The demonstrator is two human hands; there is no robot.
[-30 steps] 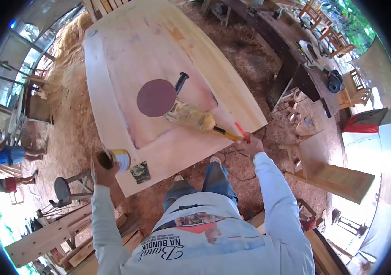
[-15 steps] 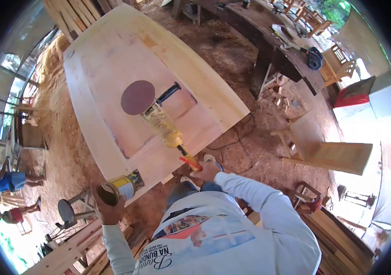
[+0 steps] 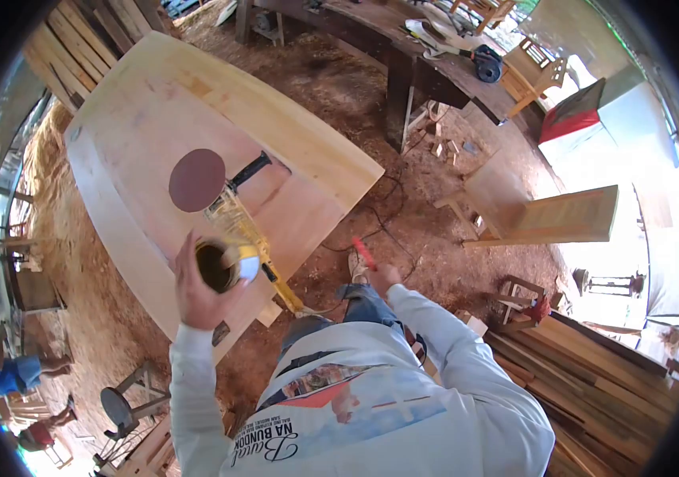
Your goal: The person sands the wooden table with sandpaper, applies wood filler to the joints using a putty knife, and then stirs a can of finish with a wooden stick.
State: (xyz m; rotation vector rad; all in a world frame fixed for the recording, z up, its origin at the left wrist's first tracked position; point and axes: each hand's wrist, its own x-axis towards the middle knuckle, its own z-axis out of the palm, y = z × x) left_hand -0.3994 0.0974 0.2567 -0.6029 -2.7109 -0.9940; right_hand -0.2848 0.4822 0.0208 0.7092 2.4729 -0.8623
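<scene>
My left hand (image 3: 200, 290) is wrapped around an open tin can (image 3: 246, 262), its dark mouth facing me, held over the near part of a large wooden panel (image 3: 292, 119). In my right hand (image 3: 385, 277) is a red-handled tool (image 3: 363, 253); its kind does not show clearly. This hand is off the panel's right side, above the floor. On the panel lies a yellow angle grinder (image 3: 238, 219) with a round brown sanding disc (image 3: 197, 180) turned upward and a black side handle (image 3: 250, 169). The can partly overlaps the grinder in view.
A round-topped stool (image 3: 118, 407) stands at lower left. A wooden piece like a bench (image 3: 566, 215) is at right. Stacked planks (image 3: 570, 374) lie at lower right. Beyond the panel is a workbench (image 3: 403, 40). A cord (image 3: 391, 230) crosses the floor. Two people are at far left.
My left hand has lifted the can from the panel's near corner, up and right. My right hand has moved right, away from the grinder's tail, still with the red-handled tool. The view has shifted.
</scene>
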